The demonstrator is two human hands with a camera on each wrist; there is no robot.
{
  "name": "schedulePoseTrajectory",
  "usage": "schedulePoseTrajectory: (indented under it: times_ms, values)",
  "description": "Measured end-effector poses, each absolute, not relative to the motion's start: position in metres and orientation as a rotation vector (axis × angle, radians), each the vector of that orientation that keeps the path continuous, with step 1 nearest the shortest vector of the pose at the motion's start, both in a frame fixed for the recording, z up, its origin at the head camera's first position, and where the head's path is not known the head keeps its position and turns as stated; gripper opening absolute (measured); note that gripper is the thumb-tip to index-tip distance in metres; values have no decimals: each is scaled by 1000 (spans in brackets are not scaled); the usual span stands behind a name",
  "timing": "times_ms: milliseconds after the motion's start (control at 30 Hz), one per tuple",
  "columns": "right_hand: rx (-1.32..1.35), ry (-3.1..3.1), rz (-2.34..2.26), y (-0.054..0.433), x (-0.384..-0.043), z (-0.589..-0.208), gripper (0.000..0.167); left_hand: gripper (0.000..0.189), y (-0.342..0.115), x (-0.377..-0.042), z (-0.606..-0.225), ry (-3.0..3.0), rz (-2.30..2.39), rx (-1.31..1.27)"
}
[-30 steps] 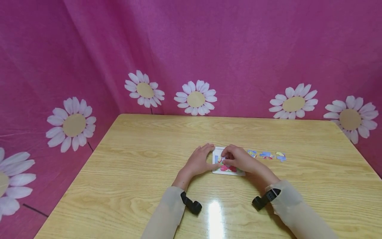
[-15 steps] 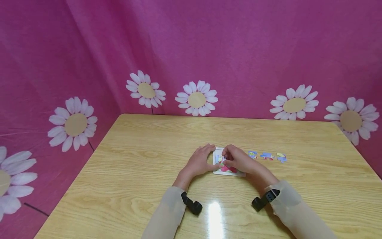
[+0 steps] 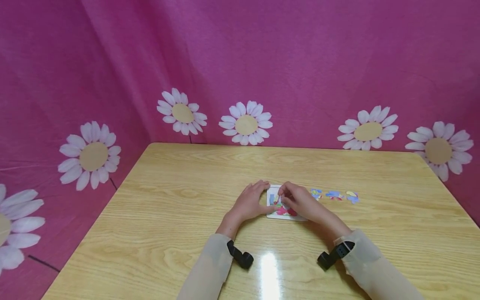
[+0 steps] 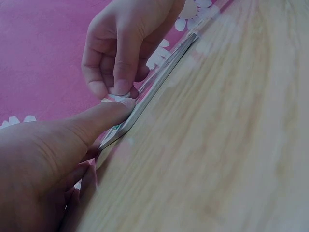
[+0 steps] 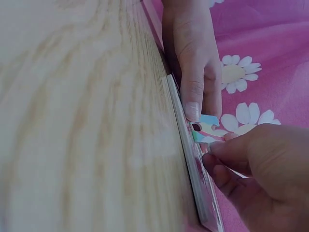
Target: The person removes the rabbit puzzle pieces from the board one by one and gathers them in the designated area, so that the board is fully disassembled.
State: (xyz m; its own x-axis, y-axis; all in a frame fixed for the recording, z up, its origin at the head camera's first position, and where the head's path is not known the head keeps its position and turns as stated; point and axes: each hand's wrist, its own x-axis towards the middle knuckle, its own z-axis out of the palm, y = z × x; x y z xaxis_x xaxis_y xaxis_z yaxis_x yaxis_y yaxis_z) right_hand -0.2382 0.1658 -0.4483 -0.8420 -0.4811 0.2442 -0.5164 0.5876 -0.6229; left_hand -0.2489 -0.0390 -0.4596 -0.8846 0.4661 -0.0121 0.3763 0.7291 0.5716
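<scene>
Puzzle board [image 3: 286, 217] flat on the tabletop [image 3: 187, 187], well in from its left and right edges.
Your right hand [image 3: 301, 201] pinches a piece [image 4: 112, 98] over it; your left hand [image 3: 245, 203], spread, braces the left edge. Three loose pieces [image 3: 334, 195] lie off the right edge, unmoved. Only your right fingers have shifted slightly; fitting looks unfinished. No legible writing.

From the puzzle board [image 3: 274, 189], the worktop [image 3: 240, 166] gives passage at 12 and 6 o'clock, while the left hand [image 3: 247, 203] blocks 9, the right hand [image 3: 301, 201] 4, and loose pieces [image 3: 335, 195] lie at 3.
</scene>
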Motion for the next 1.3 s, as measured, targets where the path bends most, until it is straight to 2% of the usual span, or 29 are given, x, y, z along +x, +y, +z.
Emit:
schedulePoseTrajectory:
  times_ms: [300, 600, 767, 1300]
  values:
    - [782, -2731, 1136, 182, -233, -448, 8, 78, -31, -248, -457, 2767, 865, 715]
    - [790, -2657, 1133, 209, -223, -451, 3, 79, -25, -248, -458, 2765, 858, 710]
    - [745, -2686, 1098, 224, -219, -449, 10, 79, -25, -249, -460, 2777, 864, 709]
    - [664, -2732, 1038, 261, -206, -447, 9, 81, -33, -246, -462, 2771, 900, 673]
